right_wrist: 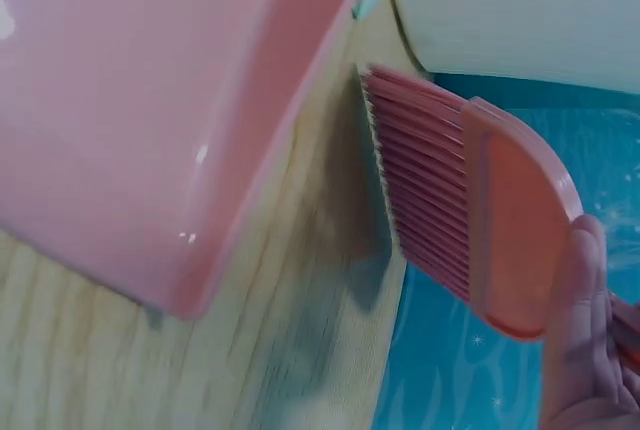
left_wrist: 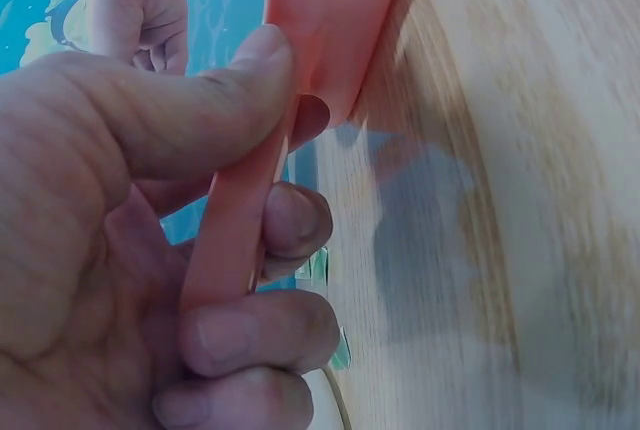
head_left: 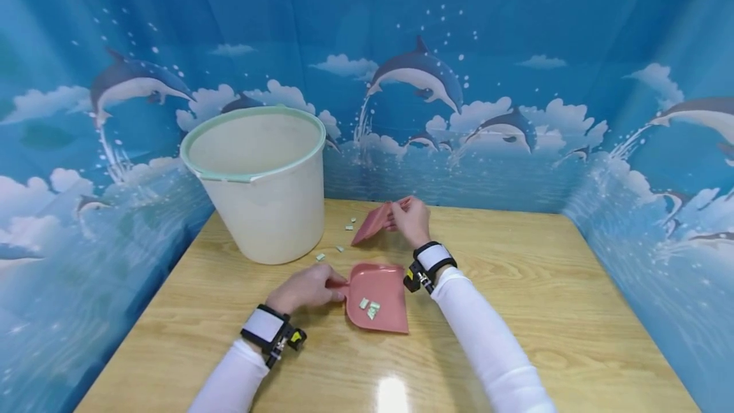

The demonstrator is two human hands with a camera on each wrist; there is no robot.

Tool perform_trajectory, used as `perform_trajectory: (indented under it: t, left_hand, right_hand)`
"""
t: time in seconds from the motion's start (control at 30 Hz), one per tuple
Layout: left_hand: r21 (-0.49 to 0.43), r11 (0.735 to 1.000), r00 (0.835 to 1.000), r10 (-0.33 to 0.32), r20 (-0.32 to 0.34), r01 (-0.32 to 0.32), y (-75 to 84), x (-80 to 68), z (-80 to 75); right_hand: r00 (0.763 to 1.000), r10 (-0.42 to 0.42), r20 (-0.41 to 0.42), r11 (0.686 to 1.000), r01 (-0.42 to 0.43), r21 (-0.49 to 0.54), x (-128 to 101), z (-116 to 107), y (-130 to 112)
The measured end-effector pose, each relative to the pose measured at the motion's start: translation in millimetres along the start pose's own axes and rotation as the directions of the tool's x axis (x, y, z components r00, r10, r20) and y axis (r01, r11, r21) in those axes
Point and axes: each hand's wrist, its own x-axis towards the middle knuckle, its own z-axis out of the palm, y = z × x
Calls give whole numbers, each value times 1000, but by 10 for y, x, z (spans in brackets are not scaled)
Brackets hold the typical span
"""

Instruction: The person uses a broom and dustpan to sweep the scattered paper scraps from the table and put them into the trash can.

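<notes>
So the pink dustpan (head_left: 378,298) sits flat on the wooden table (head_left: 545,285), near the middle, with a few small pale green scraps (head_left: 369,308) inside it. The left hand (head_left: 306,287) pinches its handle, thumb (left_wrist: 200,100) on top and fingers (left_wrist: 270,325) curled underneath. Just behind the pan, the right hand (head_left: 410,218) grips a pink brush (head_left: 373,223), bristles (right_wrist: 415,180) angled down toward the tabletop, though I can't tell if they actually touch it. More green scraps (head_left: 338,244) lie loose on the wood between the brush and a big cream bucket (head_left: 260,183) with a mint rim, which stands at the back left. Dolphin-print blue backdrop (head_left: 516,81) all around.
</notes>
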Motion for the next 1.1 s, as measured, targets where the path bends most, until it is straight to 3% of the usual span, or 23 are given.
perform_trajectory:
  t: [0.17, 0.3, 0.47, 0.63, 0.83, 1.1]
  left_hand:
    - [1, 1000, 1000, -9, -3, 9, 5, -5, 3]
    - [-5, 1000, 1000, -7, 3, 7, 25, -6, 22]
    - [-23, 999, 1000, -25, 8, 26, 39, -12, 40]
    - [-20, 999, 999, -37, -2, 37, 15, -6, 22]
    - [-16, 999, 999, -36, 1, 36, -18, -11, -8]
    - [-5, 1000, 1000, -14, 5, 14, 1, -11, -15]
  right_hand:
    - [997, 42, -58, 990, -34, 140, 38, 50, -4]
    - [994, 74, -77, 982, -59, 179, 39, 137, 7]
    - [997, 64, -42, 994, -60, 96, 18, 210, 34]
    - [1000, 23, -16, 1000, -23, -18, 11, 144, 34]
    - [1000, -19, 25, 999, 20, -31, 27, -30, -34]
    - [1000, 3, -15, 999, -3, 51, 47, -66, -50]
